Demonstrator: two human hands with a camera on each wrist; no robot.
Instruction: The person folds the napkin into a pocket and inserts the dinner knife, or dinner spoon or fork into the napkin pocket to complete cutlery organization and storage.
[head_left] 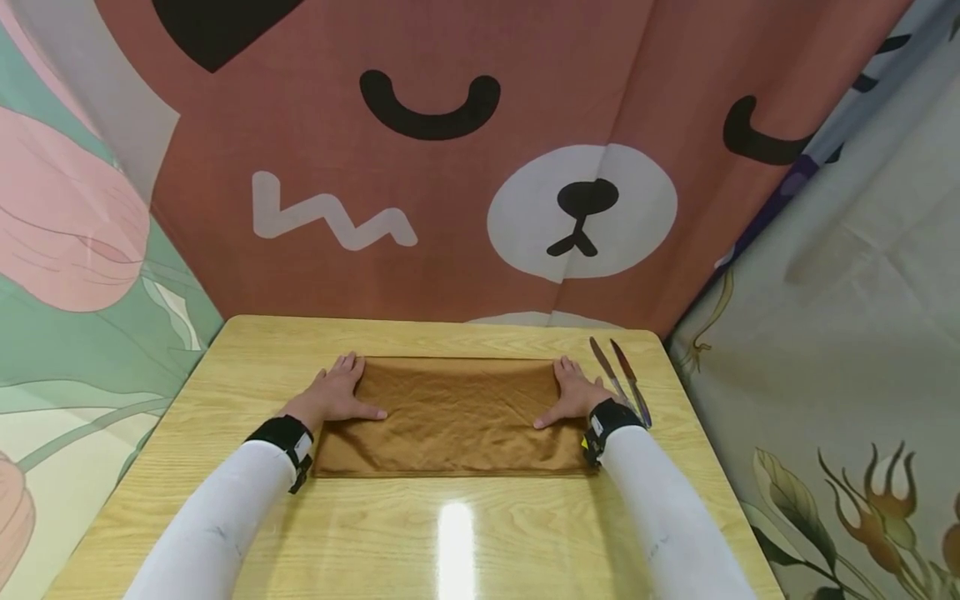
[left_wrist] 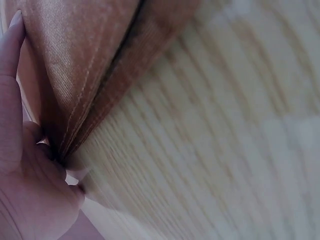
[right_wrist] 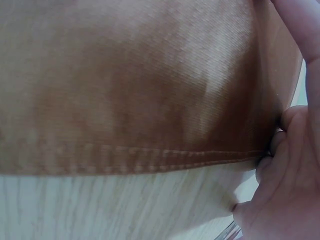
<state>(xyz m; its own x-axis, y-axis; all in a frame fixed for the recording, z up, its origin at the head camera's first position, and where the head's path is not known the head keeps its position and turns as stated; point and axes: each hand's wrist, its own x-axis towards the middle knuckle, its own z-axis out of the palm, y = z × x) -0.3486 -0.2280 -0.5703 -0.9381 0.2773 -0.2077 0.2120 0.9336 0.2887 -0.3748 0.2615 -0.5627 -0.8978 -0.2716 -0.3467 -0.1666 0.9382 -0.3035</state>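
A brown cloth, folded into a wide rectangle with wrinkles on top, lies on the wooden table. My left hand rests at its left end, the thumb spread over the top and the other fingers at the far left corner. At the right end my right hand touches the cloth in a mirrored pose, thumb on top. Both wrist views show stitched hems, of the cloth beside the left fingers and of the cloth beside the right ones. Some fingertips are hidden at the edges.
Two table knives lie at the table's right side, just beyond the right hand. The pale wooden table has a bright reflection near its front. A printed bear curtain hangs behind, with floral curtains at both sides.
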